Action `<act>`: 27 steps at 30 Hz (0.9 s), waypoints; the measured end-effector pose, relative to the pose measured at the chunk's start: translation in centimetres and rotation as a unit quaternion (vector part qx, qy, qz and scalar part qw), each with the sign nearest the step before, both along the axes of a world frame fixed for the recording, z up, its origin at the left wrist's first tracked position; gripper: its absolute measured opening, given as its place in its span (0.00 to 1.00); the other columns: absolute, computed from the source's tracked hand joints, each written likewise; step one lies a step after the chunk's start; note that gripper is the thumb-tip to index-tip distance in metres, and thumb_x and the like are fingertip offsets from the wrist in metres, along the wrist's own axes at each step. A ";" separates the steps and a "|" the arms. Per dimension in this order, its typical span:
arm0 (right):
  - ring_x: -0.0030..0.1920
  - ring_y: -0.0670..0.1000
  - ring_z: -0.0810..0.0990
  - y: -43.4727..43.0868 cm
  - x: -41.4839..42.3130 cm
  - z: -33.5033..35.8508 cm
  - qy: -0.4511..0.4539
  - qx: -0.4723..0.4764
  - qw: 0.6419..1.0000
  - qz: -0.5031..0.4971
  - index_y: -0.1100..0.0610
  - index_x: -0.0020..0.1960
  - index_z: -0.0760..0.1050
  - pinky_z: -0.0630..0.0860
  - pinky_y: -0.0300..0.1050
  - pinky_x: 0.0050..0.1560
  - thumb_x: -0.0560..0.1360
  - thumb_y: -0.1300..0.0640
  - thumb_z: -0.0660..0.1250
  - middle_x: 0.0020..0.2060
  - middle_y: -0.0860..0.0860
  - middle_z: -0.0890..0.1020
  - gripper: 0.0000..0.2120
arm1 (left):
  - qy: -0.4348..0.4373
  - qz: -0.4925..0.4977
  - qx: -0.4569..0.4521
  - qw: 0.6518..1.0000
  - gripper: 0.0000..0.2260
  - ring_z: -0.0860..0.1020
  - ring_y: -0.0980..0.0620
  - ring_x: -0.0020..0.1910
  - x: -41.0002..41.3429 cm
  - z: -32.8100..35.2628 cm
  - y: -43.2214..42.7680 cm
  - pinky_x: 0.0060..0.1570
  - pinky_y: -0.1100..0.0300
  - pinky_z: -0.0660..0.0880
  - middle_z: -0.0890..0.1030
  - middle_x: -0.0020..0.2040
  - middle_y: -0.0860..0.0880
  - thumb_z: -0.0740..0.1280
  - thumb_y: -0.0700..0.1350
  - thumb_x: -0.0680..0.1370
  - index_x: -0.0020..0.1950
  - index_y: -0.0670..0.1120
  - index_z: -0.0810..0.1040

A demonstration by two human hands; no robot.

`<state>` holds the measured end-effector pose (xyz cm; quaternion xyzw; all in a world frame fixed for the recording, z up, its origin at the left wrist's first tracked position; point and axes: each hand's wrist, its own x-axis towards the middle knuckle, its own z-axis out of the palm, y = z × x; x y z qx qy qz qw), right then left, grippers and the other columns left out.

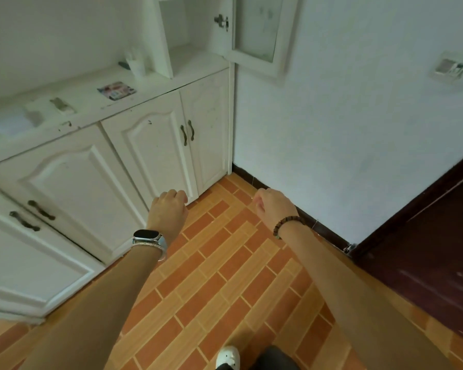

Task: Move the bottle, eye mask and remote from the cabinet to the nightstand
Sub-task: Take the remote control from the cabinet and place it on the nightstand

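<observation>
A white cabinet (155, 82) runs along the left wall. On its top stand a white bottle-like container (137, 64), a small dark item (123, 65) just left of it, a flat colourful packet (116, 90) and a pale remote-shaped object (62, 105). I cannot pick out an eye mask for certain. My left hand (169, 206) with a watch on the wrist hangs in front of the lower cabinet doors, fingers curled, holding nothing. My right hand (271, 206), with a bead bracelet, hovers over the floor near the wall corner, also curled and holding nothing.
A white box (11, 121) sits at the left end of the cabinet top. The upper compartment stands open with its glass door (257, 30) swung right. A dark wooden door (425, 249) lies at right. Orange tiled floor (211, 276) stretches below; my white shoe (226, 356) shows.
</observation>
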<state>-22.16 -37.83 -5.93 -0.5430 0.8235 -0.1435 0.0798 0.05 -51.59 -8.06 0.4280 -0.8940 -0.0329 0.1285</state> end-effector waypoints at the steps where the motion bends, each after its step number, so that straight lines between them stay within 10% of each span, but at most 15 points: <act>1: 0.51 0.51 0.78 -0.9 -0.6 0.0 -0.003 0.001 1.000 0.000 0.54 0.57 0.75 0.79 0.48 0.51 0.79 0.58 0.60 0.51 0.51 0.79 0.09 | 0.002 -0.002 0.000 1.000 0.08 0.76 0.44 0.42 -0.7 0.0 -0.9 0.45 0.50 0.74 0.79 0.44 0.44 0.60 0.38 0.77 0.51 0.41 0.77; 27: 0.51 0.53 0.77 -21.1 -22.2 -0.9 -0.026 0.009 0.995 0.096 0.54 0.56 0.76 0.77 0.49 0.51 0.78 0.60 0.58 0.50 0.51 0.79 0.10 | 0.002 0.108 0.014 0.994 0.09 0.75 0.49 0.44 -20.3 -0.7 -14.9 0.48 0.54 0.74 0.79 0.47 0.46 0.58 0.40 0.78 0.54 0.43 0.76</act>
